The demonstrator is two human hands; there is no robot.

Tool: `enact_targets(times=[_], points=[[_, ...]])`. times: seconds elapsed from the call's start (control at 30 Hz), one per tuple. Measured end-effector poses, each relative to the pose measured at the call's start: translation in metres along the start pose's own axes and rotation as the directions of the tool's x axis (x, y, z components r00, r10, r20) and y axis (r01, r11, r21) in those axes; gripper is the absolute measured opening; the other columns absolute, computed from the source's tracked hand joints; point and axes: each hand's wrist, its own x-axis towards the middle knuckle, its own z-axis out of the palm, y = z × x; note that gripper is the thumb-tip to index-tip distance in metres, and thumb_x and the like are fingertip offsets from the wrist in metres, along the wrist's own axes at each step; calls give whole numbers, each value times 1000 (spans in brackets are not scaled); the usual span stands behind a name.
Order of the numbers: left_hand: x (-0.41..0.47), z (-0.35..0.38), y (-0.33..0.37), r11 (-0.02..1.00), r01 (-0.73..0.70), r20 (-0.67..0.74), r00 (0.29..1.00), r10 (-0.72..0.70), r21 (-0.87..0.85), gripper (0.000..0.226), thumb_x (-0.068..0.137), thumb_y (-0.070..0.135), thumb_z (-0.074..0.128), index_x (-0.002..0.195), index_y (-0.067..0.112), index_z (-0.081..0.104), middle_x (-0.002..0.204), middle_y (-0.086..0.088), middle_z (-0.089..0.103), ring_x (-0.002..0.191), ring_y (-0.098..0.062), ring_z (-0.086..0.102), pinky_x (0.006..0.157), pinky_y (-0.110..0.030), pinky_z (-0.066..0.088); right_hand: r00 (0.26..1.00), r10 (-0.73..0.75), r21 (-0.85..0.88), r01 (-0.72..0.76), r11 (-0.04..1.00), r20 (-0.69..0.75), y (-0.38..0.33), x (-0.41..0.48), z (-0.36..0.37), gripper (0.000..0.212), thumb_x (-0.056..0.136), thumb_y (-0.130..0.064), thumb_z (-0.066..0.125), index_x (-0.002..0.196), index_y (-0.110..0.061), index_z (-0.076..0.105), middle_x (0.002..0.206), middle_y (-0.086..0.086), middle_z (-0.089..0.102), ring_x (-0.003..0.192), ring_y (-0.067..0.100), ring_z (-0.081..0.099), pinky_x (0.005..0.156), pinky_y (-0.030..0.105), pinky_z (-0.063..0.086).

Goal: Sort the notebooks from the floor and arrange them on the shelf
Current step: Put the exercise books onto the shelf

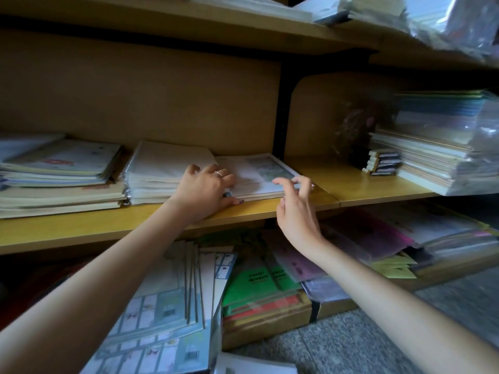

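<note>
Notebook (259, 172): lies flat on shelf (364, 190), close against wrapped stack (164, 168) on its left, near edge parallel to shelf front. Long axis hard to judge at this angle. Left grip (205, 190): pinches near-left corner, fingers curled on cover, thumb along near edge. Right grip (295, 209): spread wide, holds nothing, fingertips (279, 182) at near-right corner, touching or just above; cannot tell which. Sits dead ahead, between both grips; left the one engaged. Probably calls for squaring against stack. Below, green pads (259, 282) on floor pile: "210X297" and "SHEETS" legible. Notebook cover print too blurred to read.
</note>
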Motion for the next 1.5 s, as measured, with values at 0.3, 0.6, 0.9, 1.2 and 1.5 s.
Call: enact_targets(times=[0.3,0.6,0.9,1.2,1.5], points=[[-10,-1,-18,999,-33,6,999,33,-33,39,92,52,43,128,37,48,138,8,47,133,-14,34,104,-41,28,977,-107,-30,115,993,185,8,1,-4,44,95,-8,42,137,-20,45,125,3,51,113,19,51,93,31,46],[-2,9,12,977,195,-70,977,-201,-83,44,84,62,50,107,27,61,122,3,58,127,-19,42,110,-57,10,979,-88,-180,122,976,187,0,-5,1,43,99,-28,33,141,-23,37,131,1,47,111,19,52,99,36,35],[-11,7,33,979,133,-176,972,-159,-152,38,87,47,52,113,20,57,129,-6,51,133,-26,33,112,-58,3,992,-77,-76,85,993,99,4,-16,9,40,97,-24,39,135,-16,43,138,1,46,128,18,41,109,35,25],[-230,73,99,860,-461,159,852,498,-221,32,66,32,54,93,19,64,109,-5,63,99,-23,60,94,-40,36,782,-242,194,156,968,574,38,-219,21,42,85,-20,49,126,-20,38,125,-4,34,121,15,40,105,18,29],[-346,100,113,691,424,757,592,278,-585,49,75,44,61,122,41,46,137,-3,43,118,-18,51,96,-26,45,192,540,-286,-679,676,819,65,-338,1,46,90,-13,54,132,-5,37,92,-1,52,91,18,54,82,33,45]])
